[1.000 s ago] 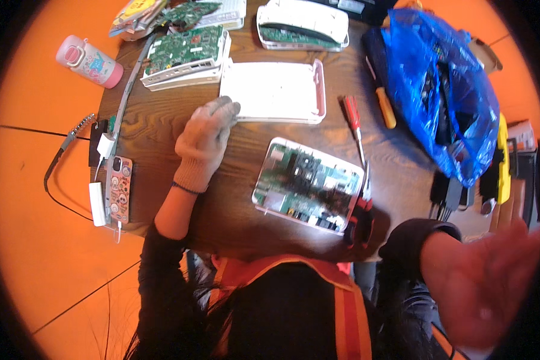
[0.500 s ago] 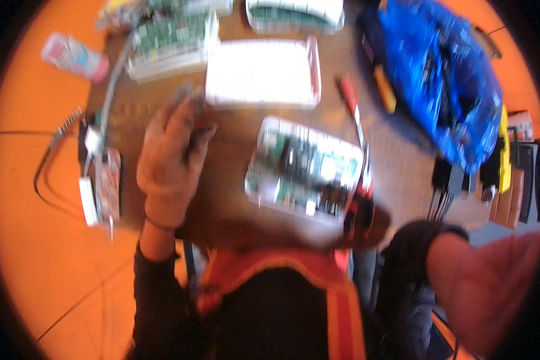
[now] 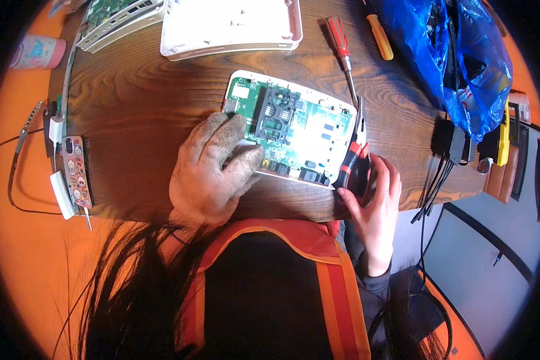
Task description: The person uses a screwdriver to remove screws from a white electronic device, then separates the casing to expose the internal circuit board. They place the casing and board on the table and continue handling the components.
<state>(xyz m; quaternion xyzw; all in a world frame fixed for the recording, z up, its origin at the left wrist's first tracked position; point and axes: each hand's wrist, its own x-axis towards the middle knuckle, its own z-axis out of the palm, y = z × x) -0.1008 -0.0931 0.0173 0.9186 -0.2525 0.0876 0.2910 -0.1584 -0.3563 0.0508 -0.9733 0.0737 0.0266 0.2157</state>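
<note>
A green circuit board in a white open case (image 3: 294, 129) lies on the dark wooden table (image 3: 138, 96), close to the near edge. My left hand (image 3: 213, 171), in a worn grey glove, grips the board's left near corner with fingers and thumb. My right hand (image 3: 372, 201), bare, touches the red and black handles of a pair of pliers (image 3: 354, 153) lying at the board's right end, its fingers curled around them.
A white case lid (image 3: 231, 27) and another opened device (image 3: 120, 18) lie at the far side. A red screwdriver (image 3: 342, 54) and a yellow one (image 3: 380, 36) sit beside a blue plastic bag (image 3: 456, 60). A phone (image 3: 77, 171) lies at the left edge, a pink cup (image 3: 37, 53) beyond.
My left hand came from the white lid to the circuit board's left corner. My right hand rose from below the table edge to the pliers. The view tilted closer to the table.
</note>
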